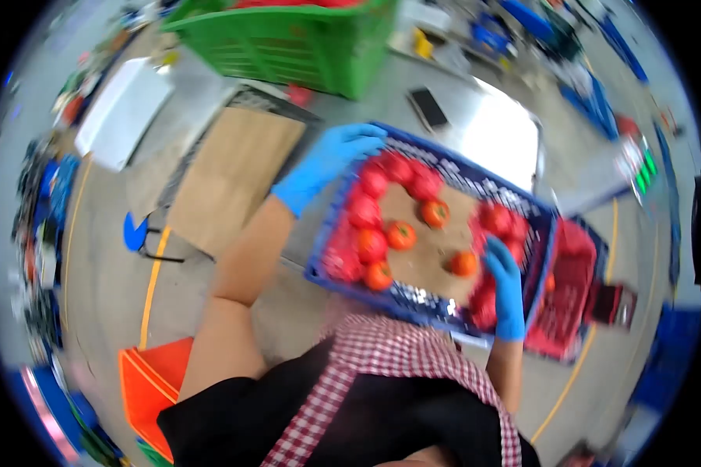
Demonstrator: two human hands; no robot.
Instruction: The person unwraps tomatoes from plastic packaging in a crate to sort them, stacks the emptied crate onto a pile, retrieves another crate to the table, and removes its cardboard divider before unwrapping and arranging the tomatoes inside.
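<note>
A blue plastic crate [475, 185] sits at a slant in front of me, with brown cardboard on its bottom [427, 268]. Red net bags of tomatoes [364, 210] line its left side, and more red-netted tomatoes [497, 218] lie along the right. Loose orange-red tomatoes [402, 235] rest on the cardboard. My left hand [331, 165], in a blue glove, has its fingers closed over the crate's far left corner. My blue-gloved right hand [506, 286] reaches over the right side, fingers stretched out by the netted tomatoes; blur hides whether it touches them.
A green crate [280, 47] with red contents stands at the back. A phone [428, 108] lies on the metal table [491, 117]. Left of the crate is a brown cardboard sheet [234, 175]. A red crate [565, 288] stands at right, an orange container [152, 381] at lower left.
</note>
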